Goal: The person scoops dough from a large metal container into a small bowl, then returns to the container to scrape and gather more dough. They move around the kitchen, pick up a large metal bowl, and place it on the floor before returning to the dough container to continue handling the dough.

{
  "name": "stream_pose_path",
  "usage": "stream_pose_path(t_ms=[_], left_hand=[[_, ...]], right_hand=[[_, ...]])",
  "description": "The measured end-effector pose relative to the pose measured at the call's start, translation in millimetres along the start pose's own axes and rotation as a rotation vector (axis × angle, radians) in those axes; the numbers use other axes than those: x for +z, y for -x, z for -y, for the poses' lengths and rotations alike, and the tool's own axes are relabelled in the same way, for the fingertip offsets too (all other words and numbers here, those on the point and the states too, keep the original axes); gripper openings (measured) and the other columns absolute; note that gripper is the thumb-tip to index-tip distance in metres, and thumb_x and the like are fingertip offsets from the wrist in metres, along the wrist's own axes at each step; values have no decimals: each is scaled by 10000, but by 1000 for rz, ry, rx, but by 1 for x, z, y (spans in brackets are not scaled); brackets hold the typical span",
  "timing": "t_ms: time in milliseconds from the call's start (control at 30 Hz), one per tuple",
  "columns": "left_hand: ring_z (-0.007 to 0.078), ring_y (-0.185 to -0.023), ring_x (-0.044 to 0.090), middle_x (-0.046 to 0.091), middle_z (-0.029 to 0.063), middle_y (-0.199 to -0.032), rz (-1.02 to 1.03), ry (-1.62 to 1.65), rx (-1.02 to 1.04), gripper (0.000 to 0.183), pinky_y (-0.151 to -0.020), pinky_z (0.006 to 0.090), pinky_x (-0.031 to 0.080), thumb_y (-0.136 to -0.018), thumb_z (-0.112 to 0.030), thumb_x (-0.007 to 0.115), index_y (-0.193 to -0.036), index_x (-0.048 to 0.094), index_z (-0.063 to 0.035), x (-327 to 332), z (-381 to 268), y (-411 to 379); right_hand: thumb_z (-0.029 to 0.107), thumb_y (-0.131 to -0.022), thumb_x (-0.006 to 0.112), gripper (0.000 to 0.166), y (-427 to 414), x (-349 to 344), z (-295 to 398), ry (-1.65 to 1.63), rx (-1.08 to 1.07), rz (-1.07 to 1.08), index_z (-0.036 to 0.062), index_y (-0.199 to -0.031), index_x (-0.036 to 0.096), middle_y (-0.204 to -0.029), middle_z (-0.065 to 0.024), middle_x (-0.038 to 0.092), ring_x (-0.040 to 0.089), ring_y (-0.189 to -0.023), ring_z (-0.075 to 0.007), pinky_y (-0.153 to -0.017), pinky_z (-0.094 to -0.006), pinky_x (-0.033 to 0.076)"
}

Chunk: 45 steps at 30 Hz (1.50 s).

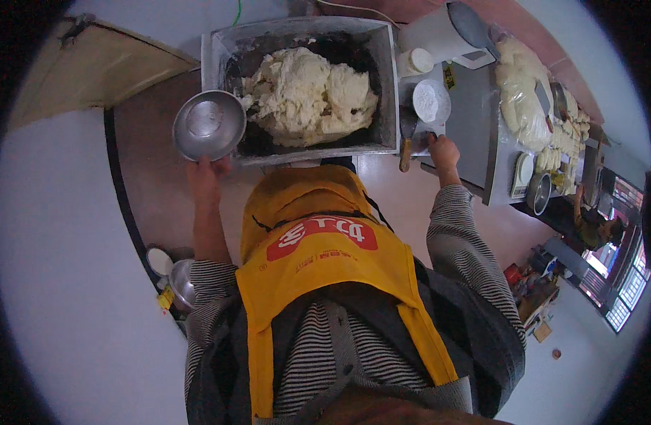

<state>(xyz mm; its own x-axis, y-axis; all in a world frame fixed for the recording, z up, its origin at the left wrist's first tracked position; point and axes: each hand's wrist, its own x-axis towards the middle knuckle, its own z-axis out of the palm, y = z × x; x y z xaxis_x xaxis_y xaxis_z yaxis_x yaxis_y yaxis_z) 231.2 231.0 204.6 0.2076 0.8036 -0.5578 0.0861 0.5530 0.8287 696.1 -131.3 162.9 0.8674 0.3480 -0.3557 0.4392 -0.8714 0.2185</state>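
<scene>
My left hand [206, 172] grips the lower rim of a shallow round metal bowl [190, 130], tilted so its inside faces me. The bowl overlaps the left front corner of a metal mixer trough [394, 101]. In the trough lies a large, rough mass of pale dough [304, 101]. To the trough's right, my right hand [444, 153] has its fingers bent at a small dark object [432, 136]; whether it is gripped is unclear. Just beyond that hand stands a round container of white powder [432, 102]. Beside it is a scraper with a wooden handle [405, 155].
A white lidded jar [418, 61] and a large white container [437, 34] stand right of the trough. Farther right, the counter holds plastic-covered dough [522, 101], shaped dough pieces [556, 154], a scale [523, 172] and a metal bowl [539, 194]. Another person [596, 228] is at far right.
</scene>
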Motion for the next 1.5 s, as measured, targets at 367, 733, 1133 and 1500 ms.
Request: stream_pose_path(t_ms=[367, 733, 1133, 1500], left_hand=[[177, -619, 613, 638, 124, -850, 28, -35, 34, 273, -560, 295, 511, -905, -176, 492, -1089, 550, 18, 20, -13, 19], [174, -556, 594, 638, 125, -822, 30, 13, 55, 293, -511, 290, 494, -894, -137, 473, -1141, 488, 21, 26, -12, 22], [170, -563, 594, 634, 126, -770, 68, -41, 56, 250, -520, 293, 500, -883, -138, 454, -1029, 570, 30, 30, -18, 33], [171, -535, 594, 638, 139, -775, 110, -27, 77, 259, -493, 299, 497, -877, -107, 436, -1031, 566, 56, 28, -16, 26]], right_hand=[[539, -876, 479, 531, -9, 4, -7, -15, -15, -16, 45, -919, 670, -905, -207, 665, 641, -868, -385, -742, -470, 510], [505, -926, 369, 567, -15, 10, -7, -174, 166, -19, 30, -937, 679, -948, -224, 655, 621, -933, -406, -798, -501, 491], [326, -917, 443, 372, -48, 36, -32, 2, -26, 73, 34, -985, 662, -966, -200, 663, 638, -942, -365, -773, -455, 514], [331, -905, 494, 312, 8, 46, -5, -206, 177, -95, 41, -999, 561, -941, -232, 642, 637, -867, -400, -701, -490, 519]])
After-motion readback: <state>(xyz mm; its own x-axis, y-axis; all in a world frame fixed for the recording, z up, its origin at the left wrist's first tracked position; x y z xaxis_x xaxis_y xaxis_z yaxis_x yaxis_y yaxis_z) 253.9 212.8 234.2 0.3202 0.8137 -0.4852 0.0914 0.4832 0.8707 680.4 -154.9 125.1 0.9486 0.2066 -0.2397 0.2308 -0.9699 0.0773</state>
